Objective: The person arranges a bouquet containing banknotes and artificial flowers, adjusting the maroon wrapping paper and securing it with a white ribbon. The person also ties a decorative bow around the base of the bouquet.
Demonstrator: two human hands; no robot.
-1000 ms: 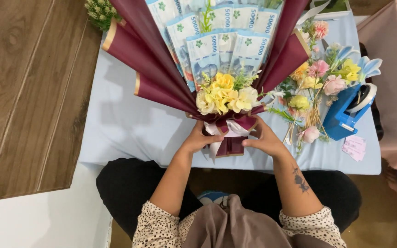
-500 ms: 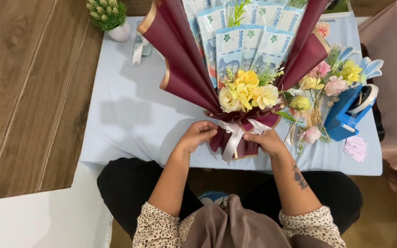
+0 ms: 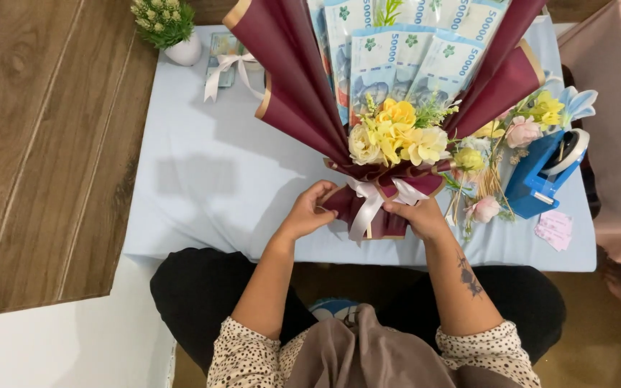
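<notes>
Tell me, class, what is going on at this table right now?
A seated person holds a bouquet of banknotes and yellow flowers wrapped in maroon paper, flat on a light blue table. The left hand grips the wrapped stem from one side; the right hand pinches the white ribbon tied around it. Loose artificial flowers and a blue tape dispenser lie to the right, a small potted plant at the far left corner.

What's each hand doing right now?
Left hand: closed on the bouquet stem wrap.
Right hand: closed on the white ribbon at the stem.
</notes>
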